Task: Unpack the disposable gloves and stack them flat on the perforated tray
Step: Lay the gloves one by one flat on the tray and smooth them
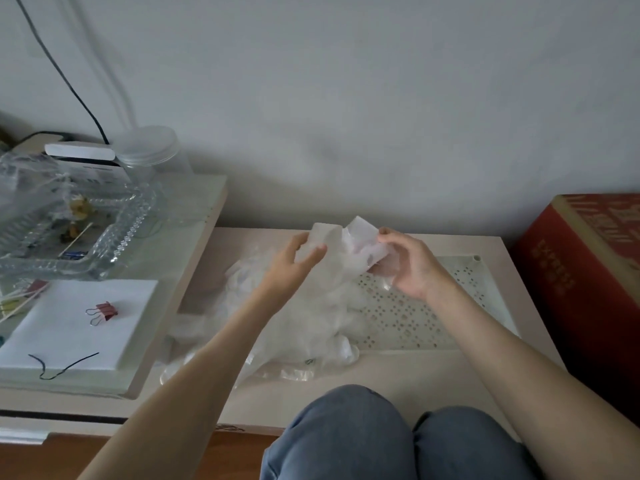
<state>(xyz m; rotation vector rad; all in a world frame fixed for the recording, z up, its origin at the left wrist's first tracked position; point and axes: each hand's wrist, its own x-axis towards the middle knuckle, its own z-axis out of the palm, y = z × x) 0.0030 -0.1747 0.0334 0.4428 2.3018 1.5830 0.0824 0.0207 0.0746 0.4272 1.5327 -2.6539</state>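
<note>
Seen from the head camera, the left hand point(292, 263) pinches one edge of a thin translucent glove point(346, 244) between thumb and curled fingers. The right hand point(410, 268) grips the opposite edge, fingers curled round it. The glove hangs in the air between them (crumpled, not flat). Below, a loose pile of gloves point(311, 317) lies partly over the left end of the perforated tray point(422, 320) on the low table point(398, 386).

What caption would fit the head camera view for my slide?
Left hand and right hand hold a plastic glove above a loose glove pile partly on the perforated tray.
</note>
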